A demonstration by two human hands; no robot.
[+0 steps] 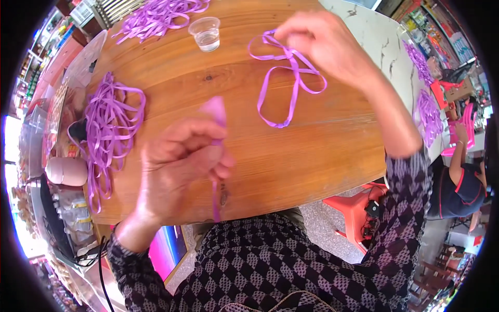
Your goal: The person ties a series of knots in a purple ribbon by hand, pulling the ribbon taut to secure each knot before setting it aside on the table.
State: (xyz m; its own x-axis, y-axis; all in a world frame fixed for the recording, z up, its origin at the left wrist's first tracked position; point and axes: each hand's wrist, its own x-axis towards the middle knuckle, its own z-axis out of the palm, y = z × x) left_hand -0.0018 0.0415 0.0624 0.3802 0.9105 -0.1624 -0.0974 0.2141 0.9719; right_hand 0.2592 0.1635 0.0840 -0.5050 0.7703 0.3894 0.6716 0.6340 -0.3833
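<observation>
My left hand is closed with a purple ribbon pinched in its fingers. One part of the ribbon sticks up above the fingertips, blurred, and a thin end hangs below toward the table's near edge. Over the far right part of the table, my right hand bends its fingers at a looped purple ribbon. The loops spread out on the wood below and left of that hand. Whether its fingertips grip the looped ribbon or only touch it, I cannot tell.
The wooden table bears a clear plastic cup of liquid, a ribbon heap at the far side and another heap at left. A pink rounded object stands beside it. A red stool and another person are at right.
</observation>
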